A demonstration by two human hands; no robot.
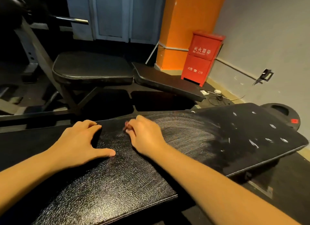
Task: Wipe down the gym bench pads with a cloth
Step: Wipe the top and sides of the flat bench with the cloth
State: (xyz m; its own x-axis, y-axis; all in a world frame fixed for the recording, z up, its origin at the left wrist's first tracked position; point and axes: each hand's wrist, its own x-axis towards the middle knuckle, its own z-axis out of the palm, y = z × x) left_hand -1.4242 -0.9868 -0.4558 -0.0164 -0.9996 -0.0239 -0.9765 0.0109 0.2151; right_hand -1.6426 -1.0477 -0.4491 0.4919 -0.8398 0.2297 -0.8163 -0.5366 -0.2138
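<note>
On bench pad (117, 182), left hand (78, 141) flat, spread; right hand (144, 136) curled, grip contents unclear.

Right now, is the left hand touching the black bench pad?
Touching. The head view shows the left hand lying on the bench pad, thumb tip pressed on its surface.

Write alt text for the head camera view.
Two bare hands rest on a black textured bench pad: the left hand palm down, thumb spread; the right hand curled, what it holds, if anything, unclear. Pale streaks fan rightward; behind stand another bench and a red box.
</note>
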